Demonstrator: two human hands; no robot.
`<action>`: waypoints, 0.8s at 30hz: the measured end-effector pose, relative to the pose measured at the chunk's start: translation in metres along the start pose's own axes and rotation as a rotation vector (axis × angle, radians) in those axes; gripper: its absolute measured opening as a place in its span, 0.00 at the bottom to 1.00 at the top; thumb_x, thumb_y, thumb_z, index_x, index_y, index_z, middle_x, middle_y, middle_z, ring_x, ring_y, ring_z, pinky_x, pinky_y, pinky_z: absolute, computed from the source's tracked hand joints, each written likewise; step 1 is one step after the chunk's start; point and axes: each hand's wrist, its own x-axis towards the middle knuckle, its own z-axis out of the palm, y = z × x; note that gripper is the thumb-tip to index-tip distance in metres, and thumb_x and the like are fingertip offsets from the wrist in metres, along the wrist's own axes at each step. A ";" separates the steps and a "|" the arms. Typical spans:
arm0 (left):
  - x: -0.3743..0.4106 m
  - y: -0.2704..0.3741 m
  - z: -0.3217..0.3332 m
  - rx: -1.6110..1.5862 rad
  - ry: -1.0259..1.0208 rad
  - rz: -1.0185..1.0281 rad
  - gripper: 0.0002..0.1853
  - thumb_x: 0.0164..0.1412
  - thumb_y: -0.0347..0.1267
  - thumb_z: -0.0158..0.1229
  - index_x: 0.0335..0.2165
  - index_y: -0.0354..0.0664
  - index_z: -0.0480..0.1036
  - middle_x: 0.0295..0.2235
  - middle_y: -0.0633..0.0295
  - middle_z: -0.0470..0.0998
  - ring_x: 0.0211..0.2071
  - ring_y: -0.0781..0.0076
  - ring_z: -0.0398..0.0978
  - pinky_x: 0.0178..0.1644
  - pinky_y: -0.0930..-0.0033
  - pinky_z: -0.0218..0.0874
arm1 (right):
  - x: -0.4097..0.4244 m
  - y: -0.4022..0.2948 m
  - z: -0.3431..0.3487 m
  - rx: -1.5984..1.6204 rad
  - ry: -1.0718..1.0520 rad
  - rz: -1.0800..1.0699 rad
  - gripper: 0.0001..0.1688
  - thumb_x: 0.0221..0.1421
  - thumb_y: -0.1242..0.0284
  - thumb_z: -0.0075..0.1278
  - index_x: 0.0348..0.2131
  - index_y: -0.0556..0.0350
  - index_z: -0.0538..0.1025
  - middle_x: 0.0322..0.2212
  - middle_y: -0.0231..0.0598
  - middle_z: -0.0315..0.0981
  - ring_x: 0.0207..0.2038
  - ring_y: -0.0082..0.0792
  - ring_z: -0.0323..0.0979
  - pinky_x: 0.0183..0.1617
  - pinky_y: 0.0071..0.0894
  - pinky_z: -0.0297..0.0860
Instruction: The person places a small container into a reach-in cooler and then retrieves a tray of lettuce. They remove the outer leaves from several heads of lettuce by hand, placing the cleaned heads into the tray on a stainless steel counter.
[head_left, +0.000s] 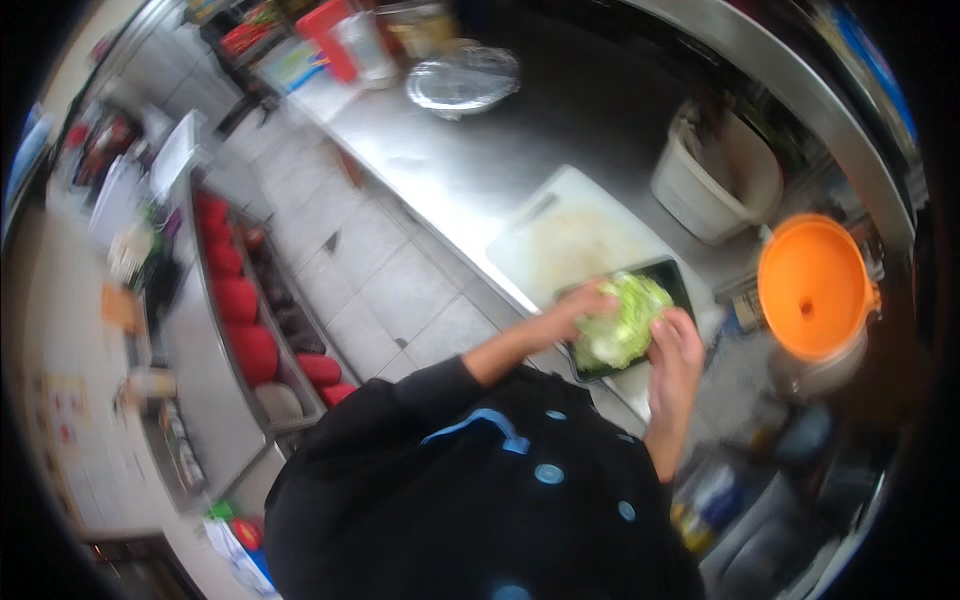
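Between both hands I hold a head of green lettuce (624, 319), its leaves pale toward the near side. My left hand (589, 307) grips its left side and is blurred. Along the right side, my right hand (675, 349) presses with bent fingers. Directly beneath the lettuce is a dark rectangular tray (679, 289), mostly covered by the lettuce and my hands. The tray overlaps the near end of a white cutting board (577, 217), which has a handle slot and brownish stains.
A stainless steel counter (450, 157) carries a foil-covered dish (465, 79) and a white plastic tub (697, 184). An orange funnel (810, 285) stands at the right. Across the tiled floor (390, 277), a shelf unit holds several red rolled items (244, 330).
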 end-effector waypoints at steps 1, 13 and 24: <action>-0.016 0.028 0.023 0.149 0.112 -0.088 0.40 0.53 0.49 0.54 0.57 0.45 0.48 0.48 0.60 0.64 0.47 0.67 0.65 0.43 0.65 0.63 | 0.001 0.006 -0.003 -0.066 0.018 -0.033 0.07 0.53 0.78 0.49 0.35 0.61 0.70 0.29 0.33 0.70 0.30 0.19 0.66 0.31 0.17 0.60; -0.029 0.025 0.022 0.085 0.223 0.073 0.41 0.42 0.32 0.54 0.55 0.42 0.47 0.40 0.55 0.65 0.35 0.71 0.67 0.29 0.75 0.62 | 0.016 0.006 0.000 0.024 -0.131 0.029 0.08 0.55 0.76 0.47 0.35 0.61 0.67 0.32 0.38 0.70 0.34 0.24 0.69 0.39 0.22 0.66; -0.020 0.010 0.005 -0.167 0.217 0.310 0.38 0.35 0.25 0.43 0.53 0.42 0.56 0.42 0.58 0.65 0.44 0.70 0.64 0.46 0.76 0.57 | 0.015 0.008 0.001 0.100 -0.111 0.005 0.09 0.57 0.74 0.44 0.37 0.61 0.66 0.36 0.42 0.69 0.40 0.30 0.69 0.45 0.29 0.66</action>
